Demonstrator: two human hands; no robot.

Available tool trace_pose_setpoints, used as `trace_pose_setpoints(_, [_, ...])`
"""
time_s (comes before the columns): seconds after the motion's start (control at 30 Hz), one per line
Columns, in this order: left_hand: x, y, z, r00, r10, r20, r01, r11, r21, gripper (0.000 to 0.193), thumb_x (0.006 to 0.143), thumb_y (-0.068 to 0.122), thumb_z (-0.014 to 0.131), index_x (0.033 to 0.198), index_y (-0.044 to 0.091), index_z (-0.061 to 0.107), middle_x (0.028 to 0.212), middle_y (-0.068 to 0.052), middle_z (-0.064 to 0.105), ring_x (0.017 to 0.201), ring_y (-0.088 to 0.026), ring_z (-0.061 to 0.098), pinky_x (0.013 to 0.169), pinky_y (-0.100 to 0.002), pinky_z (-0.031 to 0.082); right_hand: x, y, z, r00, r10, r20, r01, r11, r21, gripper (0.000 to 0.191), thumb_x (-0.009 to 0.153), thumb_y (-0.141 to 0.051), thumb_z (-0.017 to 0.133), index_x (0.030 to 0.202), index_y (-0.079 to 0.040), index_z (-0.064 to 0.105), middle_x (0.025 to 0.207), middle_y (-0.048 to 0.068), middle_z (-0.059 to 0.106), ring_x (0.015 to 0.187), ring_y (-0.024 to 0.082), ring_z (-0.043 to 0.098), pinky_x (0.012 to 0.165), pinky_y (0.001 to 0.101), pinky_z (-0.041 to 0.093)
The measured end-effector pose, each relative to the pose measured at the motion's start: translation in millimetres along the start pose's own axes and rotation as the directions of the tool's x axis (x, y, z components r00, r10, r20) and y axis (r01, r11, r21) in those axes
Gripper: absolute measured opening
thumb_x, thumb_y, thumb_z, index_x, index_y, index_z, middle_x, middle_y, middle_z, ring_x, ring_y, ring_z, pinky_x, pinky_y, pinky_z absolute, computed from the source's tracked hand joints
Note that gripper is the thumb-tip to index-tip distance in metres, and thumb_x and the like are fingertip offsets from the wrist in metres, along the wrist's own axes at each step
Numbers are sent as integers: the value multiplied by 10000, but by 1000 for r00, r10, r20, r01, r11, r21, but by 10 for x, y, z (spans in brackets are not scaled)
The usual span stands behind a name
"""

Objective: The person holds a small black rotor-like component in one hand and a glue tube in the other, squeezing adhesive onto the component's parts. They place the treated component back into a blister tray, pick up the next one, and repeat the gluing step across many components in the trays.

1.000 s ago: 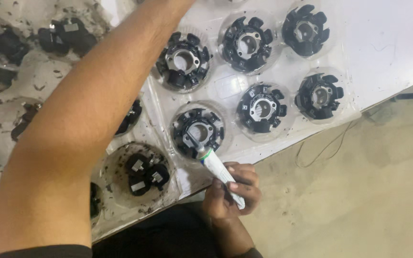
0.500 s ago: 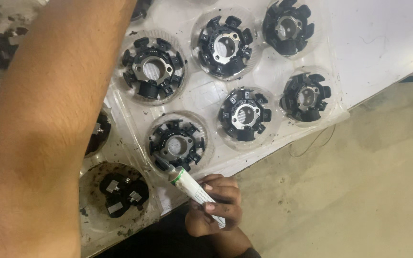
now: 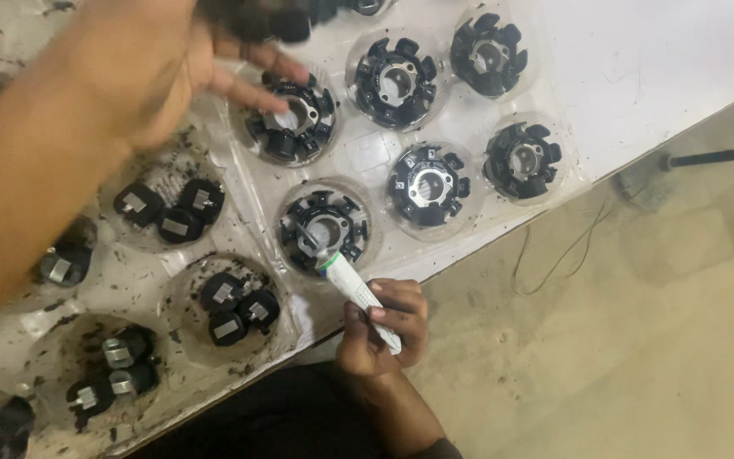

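Observation:
My right hand (image 3: 381,323) grips a white tube with a green tip (image 3: 352,285) at the table's near edge. Its tip touches a black ring-shaped wound part (image 3: 324,231) in a clear plastic tray (image 3: 365,157). My left arm reaches across the table from the left. My left hand (image 3: 159,72) hovers with its fingers spread over another black ring part (image 3: 295,119), fingertips on it. A dark blurred thing (image 3: 256,19) sits at the hand's upper edge; whether it is held is unclear.
Several more black ring parts (image 3: 428,183) fill the tray's round pockets. To the left, dirty clear pockets hold small black pieces with metal faces (image 3: 233,308). The white table (image 3: 664,68) ends at a diagonal edge. Beyond it are a sandy floor and a thin cable (image 3: 554,255).
My left hand has drawn back from beyond the top edge into view over the tray. The right hand keeps the tube's tip at the same ring part.

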State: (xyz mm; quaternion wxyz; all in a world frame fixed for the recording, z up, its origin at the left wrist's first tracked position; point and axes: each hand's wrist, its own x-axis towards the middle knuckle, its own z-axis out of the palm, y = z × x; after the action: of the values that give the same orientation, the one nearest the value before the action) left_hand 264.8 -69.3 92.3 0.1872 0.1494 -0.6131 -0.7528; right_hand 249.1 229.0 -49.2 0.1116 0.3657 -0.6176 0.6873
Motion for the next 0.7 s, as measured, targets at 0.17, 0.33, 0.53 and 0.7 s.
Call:
trace_pose_setpoints(0.17, [-1130, 380, 213, 993, 104, 46, -98, 988, -123, 541, 1100, 555, 619, 1271, 57, 496, 1193, -233, 620, 1115, -334, 686, 945, -516, 636, -89, 29, 67, 996, 19, -84, -15, 999, 46, 271, 917, 71, 681, 1090, -75, 531, 1078, 136, 602, 996, 257, 622, 852, 355, 540])
trace_pose_setpoints(0.33, [-1959, 506, 459, 993, 65, -98, -83, 980, -183, 779, 835, 571, 832, 1292, 128, 382, 1313, -231, 614, 1229, -319, 675, 963, -496, 633, -74, -18, 136, 975, 145, -167, -105, 968, 229, 270, 964, 90, 701, 1112, -63, 535, 1149, 146, 599, 1094, 248, 585, 987, 364, 514])
trace_pose_setpoints(0.53, [-2918, 216, 542, 935, 135, -329, -200, 965, -172, 958, 792, 452, 938, 1426, 134, 294, 1428, -257, 491, 1347, -348, 524, 1107, -489, 502, -216, -519, 212, 869, 494, 39, -378, 610, 697, 249, 989, 25, 698, 1168, -40, 538, 1114, 159, 623, 998, 278, 652, 904, 394, 556])
trace_pose_setpoints(0.7, [-3300, -218, 437, 897, 95, -432, -371, 694, -618, 905, 849, 477, 860, 1507, 79, 385, 1494, -292, 423, 1368, -426, 467, 1167, -569, 383, -569, -1107, 245, 727, 547, 415, -621, 264, 738, 328, 952, -40, 785, 1150, -47, 524, 1119, 156, 626, 1001, 288, 664, 842, 420, 570])
